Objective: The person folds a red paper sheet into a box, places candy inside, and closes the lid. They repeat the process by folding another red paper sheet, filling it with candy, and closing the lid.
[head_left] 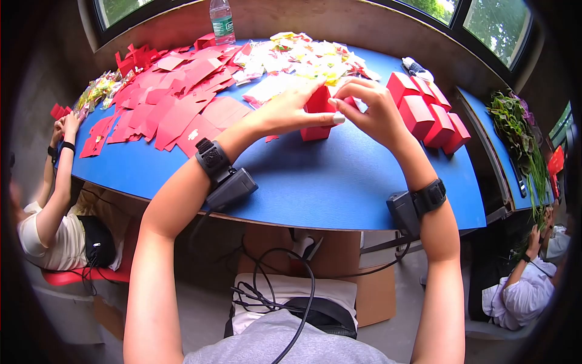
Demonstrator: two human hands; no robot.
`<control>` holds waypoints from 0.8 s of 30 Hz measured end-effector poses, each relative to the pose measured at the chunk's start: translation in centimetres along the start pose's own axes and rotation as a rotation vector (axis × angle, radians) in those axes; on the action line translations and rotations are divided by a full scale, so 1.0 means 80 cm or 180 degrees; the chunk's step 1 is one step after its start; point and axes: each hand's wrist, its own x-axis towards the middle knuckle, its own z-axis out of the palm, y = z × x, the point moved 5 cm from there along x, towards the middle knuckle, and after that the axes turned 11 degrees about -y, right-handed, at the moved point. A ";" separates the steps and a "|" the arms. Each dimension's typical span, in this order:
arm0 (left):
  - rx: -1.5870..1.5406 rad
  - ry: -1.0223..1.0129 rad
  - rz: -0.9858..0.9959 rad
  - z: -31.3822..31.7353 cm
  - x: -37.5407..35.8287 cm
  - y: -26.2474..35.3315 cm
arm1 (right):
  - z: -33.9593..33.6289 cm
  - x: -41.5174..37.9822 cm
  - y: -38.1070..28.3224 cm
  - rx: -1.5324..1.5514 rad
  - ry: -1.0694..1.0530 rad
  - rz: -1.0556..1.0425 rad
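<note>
A small red box (pixel 316 132) stands on the blue table between my hands. My left hand (pixel 292 109) is wrapped round its left side, thumb across the front. At the box's upper right, my right hand (pixel 371 112) has its thumb and index finger pinched together; what they hold, if anything, is too small to make out. Several finished-looking red boxes (pixel 416 115) stand in rows to the right of my right hand. Left of my left hand lies a wide spread of flat red card pieces (pixel 176 118). Behind my hands is a heap of small wrapped packets (pixel 303 57).
A plastic bottle (pixel 222 24) stands at the back edge of the blue table (pixel 291 188). A person (pixel 66 230) handles red card at the far left. Another person (pixel 521 291) sits at the right near a table with green plants (pixel 521 133). Cables hang over my lap.
</note>
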 end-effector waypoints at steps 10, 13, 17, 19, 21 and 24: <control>-0.0369 -0.0075 0.0310 0.005 -0.006 -0.021 | 0.037 -0.004 0.012 0.1644 -0.0621 0.1060; -0.0648 -0.0405 -0.0400 -0.013 -0.003 -0.051 | 0.041 -0.009 0.015 0.1796 -0.0695 0.1270; -0.0381 0.0064 -0.1059 -0.081 0.013 -0.099 | 0.036 -0.007 0.011 0.1773 -0.0706 0.1446; -0.0237 0.0106 -0.1176 -0.101 0.025 -0.134 | 0.040 -0.007 0.015 0.1662 -0.0643 0.1345; 0.1321 -0.0146 -0.1178 -0.100 0.039 -0.170 | 0.044 -0.009 0.020 0.1486 -0.0588 0.1203; 0.1915 -0.0156 -0.1385 -0.091 0.067 -0.213 | 0.044 -0.010 0.027 0.1163 -0.0517 0.0943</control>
